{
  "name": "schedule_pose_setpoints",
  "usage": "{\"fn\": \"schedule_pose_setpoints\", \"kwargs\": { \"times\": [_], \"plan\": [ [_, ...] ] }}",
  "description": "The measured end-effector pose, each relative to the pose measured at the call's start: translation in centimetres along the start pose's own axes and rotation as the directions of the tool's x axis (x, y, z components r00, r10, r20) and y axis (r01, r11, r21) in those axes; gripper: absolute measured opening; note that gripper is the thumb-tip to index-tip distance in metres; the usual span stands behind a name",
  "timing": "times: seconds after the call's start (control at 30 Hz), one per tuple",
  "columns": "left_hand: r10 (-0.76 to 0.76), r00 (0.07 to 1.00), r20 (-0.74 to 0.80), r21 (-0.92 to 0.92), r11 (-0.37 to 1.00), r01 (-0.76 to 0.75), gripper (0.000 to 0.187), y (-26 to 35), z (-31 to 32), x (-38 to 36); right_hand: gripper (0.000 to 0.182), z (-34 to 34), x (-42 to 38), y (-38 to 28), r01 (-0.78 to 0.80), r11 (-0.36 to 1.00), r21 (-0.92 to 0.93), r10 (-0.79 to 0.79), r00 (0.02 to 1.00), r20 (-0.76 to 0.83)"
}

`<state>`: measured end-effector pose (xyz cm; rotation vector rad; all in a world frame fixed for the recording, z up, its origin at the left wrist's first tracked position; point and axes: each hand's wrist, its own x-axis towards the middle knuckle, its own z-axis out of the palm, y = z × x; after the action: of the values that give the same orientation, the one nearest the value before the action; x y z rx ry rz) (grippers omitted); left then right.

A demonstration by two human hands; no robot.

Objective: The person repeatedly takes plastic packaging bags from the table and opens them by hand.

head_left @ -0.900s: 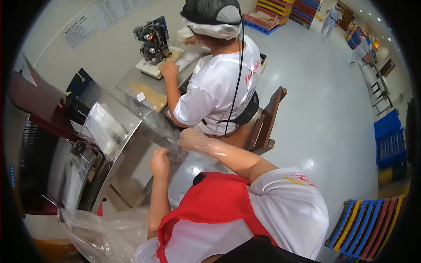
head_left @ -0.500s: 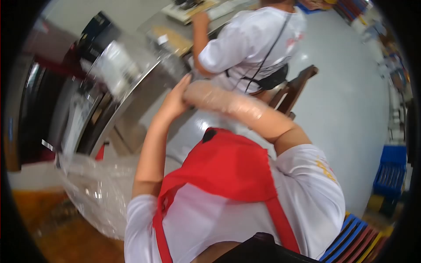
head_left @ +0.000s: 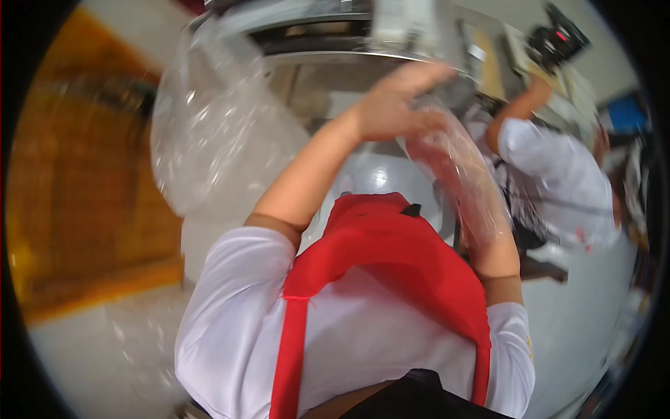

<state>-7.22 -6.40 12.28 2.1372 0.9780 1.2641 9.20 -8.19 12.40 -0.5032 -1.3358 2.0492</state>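
My left hand (head_left: 394, 105) is raised in front of me, its fingers stretched out and apart at the upper end of a clear plastic bag (head_left: 481, 185). This bag is drawn over my right hand and forearm like a sleeve, and the plastic looks wrinkled and shiny. My right hand (head_left: 429, 143) shows only dimly through the plastic, partly behind the left one, with its fingers hidden. Motion blurs both hands. Below them is the red apron (head_left: 391, 237) over my white shirt.
A large clear plastic bag (head_left: 216, 140) bulges at the left, near an orange, see-through panel (head_left: 91, 188). Ahead runs a metal-edged table (head_left: 314, 57). A co-worker (head_left: 558, 164) in white sits at the right, near a black device (head_left: 555, 45).
My view has swung left, so the co-worker now appears farther right and the big bag and orange panel stand larger at left. My left hand's fingers have spread beside the plastic-covered right hand.
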Motion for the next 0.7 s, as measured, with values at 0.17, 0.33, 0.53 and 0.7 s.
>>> {"fn": "schedule_pose_setpoints", "kwargs": {
  "times": [0.17, 0.33, 0.53, 0.7],
  "plan": [
    [-0.081, 0.976, 0.202, -0.372, 0.915, 0.153, 0.026, 4.2, -4.0, -3.9, 0.026, 3.2, 2.9, 2.9, -0.097, 0.895, -0.435, 0.215, 0.949, 0.230],
    [-0.297, 0.917, -0.266, -0.091, 0.955, 0.283, 0.014, 9.0, -15.1, -9.3, 0.023, 6.4, 8.0, 0.7, 0.011, 0.924, -0.382, 0.176, 0.875, 0.451],
    [0.253, 0.682, -0.686, 0.667, 0.594, 0.451, 0.023, 4.8, -26.7, -17.4, 0.016, 2.2, 13.2, 4.0, -0.100, 0.926, -0.364, 0.127, 0.991, 0.051],
    [-0.967, 0.059, -0.246, 0.909, -0.209, 0.362, 0.067, -9.6, -26.8, -28.7, 0.019, 5.0, 15.3, 10.3, -0.241, 0.898, -0.368, 0.261, 0.965, 0.007]
  ]
}}
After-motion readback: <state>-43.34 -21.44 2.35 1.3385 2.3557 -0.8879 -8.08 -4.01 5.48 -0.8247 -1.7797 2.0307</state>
